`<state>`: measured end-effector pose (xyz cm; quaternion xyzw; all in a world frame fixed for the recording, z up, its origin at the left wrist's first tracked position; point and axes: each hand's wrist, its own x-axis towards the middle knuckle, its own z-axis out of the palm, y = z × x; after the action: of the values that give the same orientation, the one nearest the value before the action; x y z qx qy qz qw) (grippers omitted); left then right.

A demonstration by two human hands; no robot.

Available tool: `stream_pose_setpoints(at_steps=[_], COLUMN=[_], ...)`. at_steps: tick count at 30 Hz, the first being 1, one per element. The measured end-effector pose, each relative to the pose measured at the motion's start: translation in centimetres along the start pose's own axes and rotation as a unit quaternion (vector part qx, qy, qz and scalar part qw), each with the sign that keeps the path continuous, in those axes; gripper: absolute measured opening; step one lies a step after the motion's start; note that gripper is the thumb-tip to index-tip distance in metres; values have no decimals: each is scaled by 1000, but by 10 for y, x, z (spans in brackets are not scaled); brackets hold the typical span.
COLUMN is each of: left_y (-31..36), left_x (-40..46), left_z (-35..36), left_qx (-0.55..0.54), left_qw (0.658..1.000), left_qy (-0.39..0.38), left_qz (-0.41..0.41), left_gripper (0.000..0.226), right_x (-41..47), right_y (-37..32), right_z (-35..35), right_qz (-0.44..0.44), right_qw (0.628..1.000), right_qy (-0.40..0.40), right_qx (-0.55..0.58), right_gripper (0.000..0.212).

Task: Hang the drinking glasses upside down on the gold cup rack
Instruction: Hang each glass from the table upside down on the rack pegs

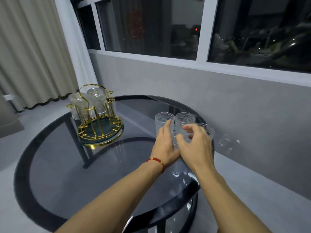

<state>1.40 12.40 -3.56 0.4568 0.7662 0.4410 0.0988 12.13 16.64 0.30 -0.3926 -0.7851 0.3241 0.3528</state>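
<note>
A gold cup rack (101,130) stands on the left part of the table, with two clear glasses (96,100) hanging upside down on its prongs. At the table's right edge stand several upright ribbed drinking glasses: one at the back left (163,119), one behind (185,117), one at the right (207,130). The nearest glass (180,136) is between my hands. My right hand (196,147) curls its thumb and fingers around it. My left hand (165,145) lies with straight fingers against its left side.
The round dark glass table (67,165) has a black rim and a black frame underneath. A grey wall with a window runs close behind the glasses on the right. Curtains hang at the far left, beyond the rack.
</note>
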Motion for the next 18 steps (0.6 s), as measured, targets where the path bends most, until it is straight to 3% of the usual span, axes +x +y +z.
stream_pose_setpoints(at_steps=[4,8,11,14,18], left_y=[10,13,1,-17,-31], left_x=[12,11,3,-11,-25], left_z=[12,6,-8,-36,-77], left_qx=[2,-19,-32,-72,-214], left_qw=[998,995,991,982,954], left_qy=[44,74,111,152,142], left_qz=[-40,-57,-64,-90,-155], left_gripper=[92,108,100,94,75], right_x=[6,12,12,8,-1], right_y=[9,13,13,13,9], right_z=[-3,-8,-6,5,29], right_qz=[8,25,7,-13,38], right_qw=[1000,998,997,995,972], right_qy=[12,32,27,-63,-231], right_qx=[22,53,78,75,26], right_gripper=[28,19,11,13,54])
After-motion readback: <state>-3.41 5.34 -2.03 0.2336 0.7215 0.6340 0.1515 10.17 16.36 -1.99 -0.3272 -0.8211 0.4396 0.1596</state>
